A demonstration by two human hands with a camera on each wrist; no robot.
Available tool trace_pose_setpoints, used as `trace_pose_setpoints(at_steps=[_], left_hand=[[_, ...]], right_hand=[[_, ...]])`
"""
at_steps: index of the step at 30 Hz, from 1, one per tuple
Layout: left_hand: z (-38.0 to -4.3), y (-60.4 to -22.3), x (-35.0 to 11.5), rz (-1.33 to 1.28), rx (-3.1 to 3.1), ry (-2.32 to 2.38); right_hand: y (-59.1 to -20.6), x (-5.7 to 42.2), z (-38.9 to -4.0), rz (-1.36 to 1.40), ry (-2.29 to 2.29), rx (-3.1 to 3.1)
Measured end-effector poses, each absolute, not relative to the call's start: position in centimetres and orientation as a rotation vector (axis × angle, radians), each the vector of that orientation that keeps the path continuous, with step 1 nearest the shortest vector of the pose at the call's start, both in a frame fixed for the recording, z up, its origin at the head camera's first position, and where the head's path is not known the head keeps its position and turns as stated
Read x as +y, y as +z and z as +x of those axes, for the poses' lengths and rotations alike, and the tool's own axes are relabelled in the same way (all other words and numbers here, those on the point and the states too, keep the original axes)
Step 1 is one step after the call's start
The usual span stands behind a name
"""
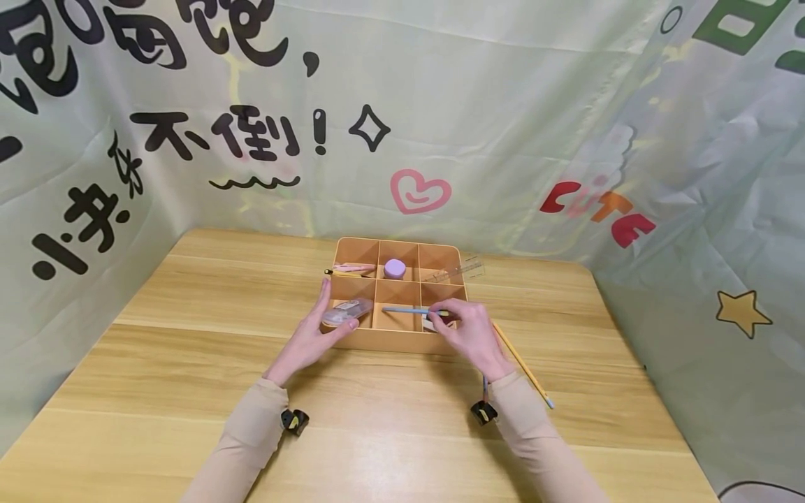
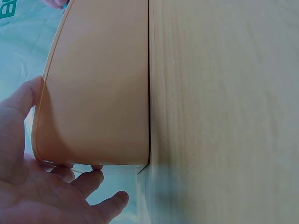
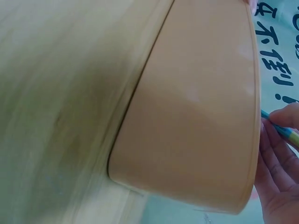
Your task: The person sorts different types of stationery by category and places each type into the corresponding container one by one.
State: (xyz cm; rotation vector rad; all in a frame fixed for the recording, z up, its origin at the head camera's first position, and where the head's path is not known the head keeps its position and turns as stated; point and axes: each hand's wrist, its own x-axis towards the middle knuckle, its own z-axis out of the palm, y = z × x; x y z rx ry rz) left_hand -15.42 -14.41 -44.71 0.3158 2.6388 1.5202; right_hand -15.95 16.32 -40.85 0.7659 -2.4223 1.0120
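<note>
An orange-tan organizer box (image 1: 383,340) with six compartments stands on the table. My left hand (image 1: 312,335) rests at its front left corner, thumb on the front rim and fingers spread along the left side (image 2: 46,191). My right hand (image 1: 468,332) pinches a light blue pencil (image 1: 405,309) between thumb and fingers. The pencil lies level over the front middle compartment, its far end pointing left. A clear plastic case (image 1: 347,311) sits in the front left compartment. A small white and dark item (image 1: 429,324) in the front right compartment is partly hidden by my right hand.
Back compartments hold pink pens (image 1: 354,267) with a yellow pencil (image 1: 346,274), a purple round container (image 1: 394,269), and a clear ruler (image 1: 453,270) jutting past the right rim. Another yellow pencil (image 1: 525,367) lies on the table, right. A thin blue stick (image 1: 485,388) shows beside my right wrist.
</note>
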Motion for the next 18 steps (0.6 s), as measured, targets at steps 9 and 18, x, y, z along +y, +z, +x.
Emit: trace_pose_setpoints(at_steps=[9,18], left_hand=[[-15.4,-44.72,-14.37,0.323,2.641,1.521],[-15.43,-44.72,-14.33,0.324,2.637,1.531]], right_hand=[[-41.2,16.15,-15.84,0.778,0.931,-2.448],[-41.3,16.09,-15.73,0.821,0.841,-2.454]])
